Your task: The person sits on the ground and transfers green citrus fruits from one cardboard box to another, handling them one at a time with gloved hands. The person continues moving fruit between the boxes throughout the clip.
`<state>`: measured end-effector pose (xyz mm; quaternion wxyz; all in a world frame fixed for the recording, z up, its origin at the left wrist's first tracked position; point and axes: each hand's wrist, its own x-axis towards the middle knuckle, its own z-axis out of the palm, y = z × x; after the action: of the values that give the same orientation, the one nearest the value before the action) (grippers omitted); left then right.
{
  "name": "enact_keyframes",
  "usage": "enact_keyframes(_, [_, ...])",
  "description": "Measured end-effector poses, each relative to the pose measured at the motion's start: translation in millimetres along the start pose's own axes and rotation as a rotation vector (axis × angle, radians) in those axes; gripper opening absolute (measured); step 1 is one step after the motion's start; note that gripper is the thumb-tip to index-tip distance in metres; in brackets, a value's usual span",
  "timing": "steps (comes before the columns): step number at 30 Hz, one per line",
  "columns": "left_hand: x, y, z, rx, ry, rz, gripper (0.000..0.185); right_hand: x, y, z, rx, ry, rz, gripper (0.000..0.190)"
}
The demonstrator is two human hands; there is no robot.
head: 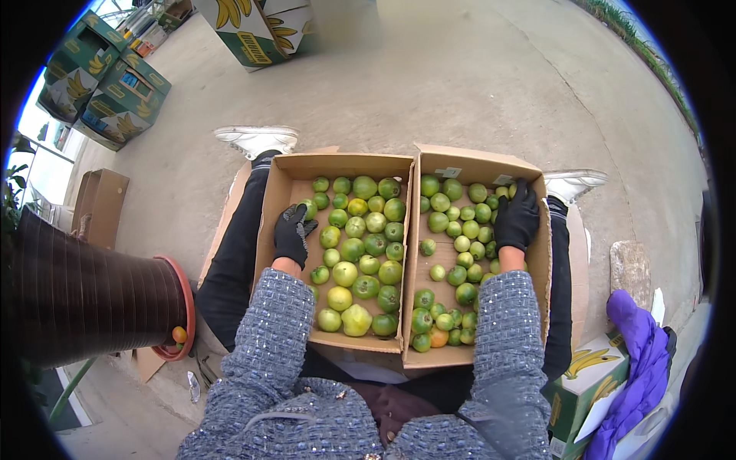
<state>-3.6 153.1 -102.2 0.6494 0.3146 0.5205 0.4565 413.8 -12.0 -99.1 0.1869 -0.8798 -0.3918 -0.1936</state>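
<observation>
Two open cardboard boxes stand side by side between my legs, the left box (339, 165) and the right box (477, 160). Green tomatoes (352, 249) lie loosely in the left one, a few turning yellow. Smaller green tomatoes (470, 229) fill much of the right one, with one orange tomato (439, 337) near its front. My left hand (292, 234), in a black grip glove, has its fingers around a green tomato (309, 208) by the left wall. My right hand (517, 219), gloved too, reaches down among tomatoes at the far right corner; its fingertips are partly hidden.
Banana cartons (123, 100) are stacked at the far left, and another carton (253, 43) stands ahead. A large brown plant pot (98, 287) with a red saucer (187, 299) is on my left. At right lie a brick-like block (630, 265) and a purple garment (632, 368) over a banana carton (586, 379).
</observation>
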Motion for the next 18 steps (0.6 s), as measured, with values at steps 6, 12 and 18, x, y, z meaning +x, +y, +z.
enact_keyframes(6, [1.4,-6.1,-2.3,0.018,-0.079,-0.041,0.027,4.7,-2.3,-6.4,0.0,-0.064,0.071,0.051])
enact_keyframes(12, [2.3,-14.5,-7.5,-0.024,-0.081,-0.081,0.03,5.4,2.7,3.6,0.078,0.029,0.08,0.047])
enact_keyframes(18, [-0.5,-11.3,-1.0,0.196,-0.086,-0.031,0.029,10.7,-8.4,-15.8,0.245,0.219,0.0,0.047])
